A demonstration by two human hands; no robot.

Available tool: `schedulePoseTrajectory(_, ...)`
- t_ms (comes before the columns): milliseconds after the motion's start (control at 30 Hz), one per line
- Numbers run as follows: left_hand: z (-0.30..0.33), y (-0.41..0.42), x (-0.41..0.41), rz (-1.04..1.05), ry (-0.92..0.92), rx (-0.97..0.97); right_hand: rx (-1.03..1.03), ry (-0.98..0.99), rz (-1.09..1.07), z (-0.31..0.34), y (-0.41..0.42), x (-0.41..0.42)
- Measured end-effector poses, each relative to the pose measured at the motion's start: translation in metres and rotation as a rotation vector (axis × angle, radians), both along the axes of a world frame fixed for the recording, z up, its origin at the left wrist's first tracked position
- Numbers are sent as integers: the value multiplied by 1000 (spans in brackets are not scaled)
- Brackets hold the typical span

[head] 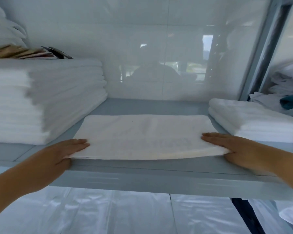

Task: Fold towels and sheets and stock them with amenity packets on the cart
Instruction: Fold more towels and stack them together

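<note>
- The folded towel (142, 135) lies flat on the grey shelf (142, 173), in the gap between the tall towel stack (46, 98) on the left and the low stack (254, 122) on the right.
- Its long axis runs left to right, across the person's front.
- The left hand (57, 156) holds the near left corner and the right hand (238, 149) the near right corner; each grip has straight fingers on top and the thumb tucked under the edge, pinching the cloth.
- Both hands are equally near, so I judge that the next push goes straight back, toward the wall.
- Amenity packets (24, 52) rest on the tall stack.
</note>
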State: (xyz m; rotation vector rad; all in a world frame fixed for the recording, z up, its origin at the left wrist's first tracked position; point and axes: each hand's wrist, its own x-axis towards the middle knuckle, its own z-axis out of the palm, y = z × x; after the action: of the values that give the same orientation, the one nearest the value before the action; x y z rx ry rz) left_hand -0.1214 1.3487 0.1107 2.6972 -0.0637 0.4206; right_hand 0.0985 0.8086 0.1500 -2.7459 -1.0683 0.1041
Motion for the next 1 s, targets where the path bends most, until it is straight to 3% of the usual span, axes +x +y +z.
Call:
schedulePoseTrajectory(167,24,-29,6,-40,133,69,-169,129,75,18,15,-6)
schedulePoseTrajectory(233,37,-63,21,-98,134,81,-65,177,154,24,46,-17)
schedulePoseTrajectory(367,61,-125,98,-118,236,228,-24,46,174,21,145,-24)
schedulePoseTrajectory(533,47,-78,163,-84,392,239,-91,33,106,2,179,11)
schedulePoseTrajectory(700,37,-12,176,198,380,228,-91,23,131,-1,160,40)
schedulePoseTrajectory(867,27,-10,176,276,330,141,-99,-6,125,7,155,60)
schedulePoseTrajectory(1000,33,-10,168,388,162,274,-90,31,33,17,155,78)
